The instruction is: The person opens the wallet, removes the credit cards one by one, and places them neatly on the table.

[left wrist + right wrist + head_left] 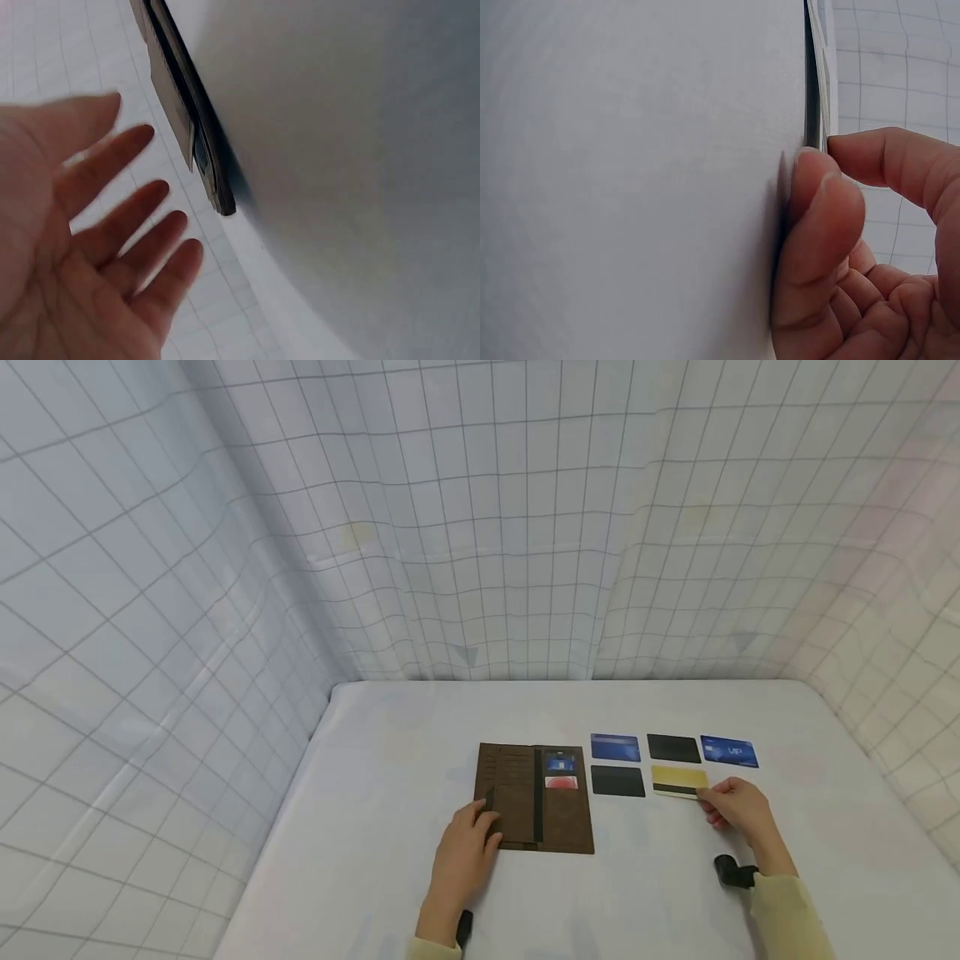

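Note:
My right hand (738, 808) pinches a gold card (678, 777) with a black stripe by its lower right corner. In the right wrist view the card's thin edge (814, 97) meets the thumb and finger, low over the table. A brown bifold wallet (564, 827) lies opened flat left of the cards. Its right half holds a blue card (560, 763) and a red and white card (561, 782) in the slots. Over the wallet's lower left edge hovers my left hand (463, 852), fingers spread and relaxed, with nothing in its grasp in the left wrist view.
Around the gold card lie a blue card with a stripe (615, 747), a black card (674, 748), a blue VIP card (729, 751) and another black card (617, 781). A white cloth covers the table (360, 827). Gridded white curtains (480, 527) hang behind and at both sides.

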The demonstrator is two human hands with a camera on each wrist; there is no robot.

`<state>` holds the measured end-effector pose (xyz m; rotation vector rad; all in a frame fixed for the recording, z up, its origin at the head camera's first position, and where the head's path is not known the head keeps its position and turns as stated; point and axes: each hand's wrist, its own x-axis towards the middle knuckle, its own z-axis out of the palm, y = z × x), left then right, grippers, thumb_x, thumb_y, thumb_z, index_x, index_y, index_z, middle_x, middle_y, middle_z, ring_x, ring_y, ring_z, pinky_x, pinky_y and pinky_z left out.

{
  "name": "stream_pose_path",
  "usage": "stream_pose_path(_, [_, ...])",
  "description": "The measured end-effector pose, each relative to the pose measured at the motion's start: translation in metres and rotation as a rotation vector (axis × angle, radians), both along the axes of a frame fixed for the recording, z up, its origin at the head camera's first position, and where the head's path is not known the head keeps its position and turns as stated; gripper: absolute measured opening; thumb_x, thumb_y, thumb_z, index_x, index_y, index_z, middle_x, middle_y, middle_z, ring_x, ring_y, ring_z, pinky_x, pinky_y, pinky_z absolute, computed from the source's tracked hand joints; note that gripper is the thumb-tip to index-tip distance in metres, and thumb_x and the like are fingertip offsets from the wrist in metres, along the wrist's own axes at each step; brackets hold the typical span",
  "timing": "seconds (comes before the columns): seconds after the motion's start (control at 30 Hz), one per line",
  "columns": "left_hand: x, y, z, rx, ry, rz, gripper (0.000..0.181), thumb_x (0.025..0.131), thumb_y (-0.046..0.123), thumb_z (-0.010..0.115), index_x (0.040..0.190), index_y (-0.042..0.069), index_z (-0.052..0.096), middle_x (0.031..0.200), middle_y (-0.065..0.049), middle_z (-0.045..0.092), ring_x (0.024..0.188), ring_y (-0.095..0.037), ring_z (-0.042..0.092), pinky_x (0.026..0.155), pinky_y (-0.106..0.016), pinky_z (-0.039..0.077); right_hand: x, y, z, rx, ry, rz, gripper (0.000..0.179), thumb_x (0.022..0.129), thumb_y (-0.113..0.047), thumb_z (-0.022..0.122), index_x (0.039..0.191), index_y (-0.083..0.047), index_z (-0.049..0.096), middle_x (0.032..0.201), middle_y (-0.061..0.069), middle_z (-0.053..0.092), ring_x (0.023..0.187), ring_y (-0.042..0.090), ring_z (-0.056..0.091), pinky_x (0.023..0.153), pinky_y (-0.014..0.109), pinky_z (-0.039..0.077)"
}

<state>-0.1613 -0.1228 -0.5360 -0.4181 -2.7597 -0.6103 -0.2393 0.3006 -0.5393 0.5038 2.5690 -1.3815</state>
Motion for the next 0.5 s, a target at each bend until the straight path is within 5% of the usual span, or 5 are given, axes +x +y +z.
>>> stream_pose_path(0.17, [0.008, 0.005, 0.001, -0.043, -0.154, -0.147, 0.052, 0.086, 0.035, 0.070, 0.130, 0.010, 0.058, 0.143, -0.014, 0.043, 0.133, -0.035, 0.035, 0.102, -0.051, 0.031, 0.000, -0.001, 0.002, -0.007, 0.001, -0.011, 0.034, 0.089, -0.022, 0.063, 0.098, 0.008, 0.049, 0.069, 0.007, 0.060, 0.054, 0.015, 0.057, 0.050, 0.026, 0.048])
stream_pose_path(0.33, [0.013, 0.008, 0.000, -0.083, -0.275, -0.173, 0.070, 0.084, 0.048, 0.067, 0.141, 0.013, 0.047, 0.148, -0.015, 0.034, 0.136, -0.037, 0.027, 0.105, -0.055, 0.024, 0.000, -0.003, 0.001, 0.008, 0.002, -0.028, 0.033, 0.089, -0.020, 0.063, 0.098, 0.008, 0.049, 0.070, 0.009, 0.060, 0.054, 0.014, 0.056, 0.048, 0.024, 0.047])
stream_pose_path(0.5, [0.014, 0.018, -0.001, -0.101, -0.312, -0.148, 0.071, 0.082, 0.050, 0.067, 0.142, 0.017, 0.045, 0.149, -0.019, 0.030, 0.136, -0.043, 0.023, 0.103, -0.061, 0.021, 0.000, -0.002, -0.001, 0.017, 0.006, -0.034, 0.033, 0.089, -0.021, 0.062, 0.098, 0.009, 0.049, 0.070, 0.009, 0.060, 0.054, 0.015, 0.057, 0.048, 0.024, 0.047])
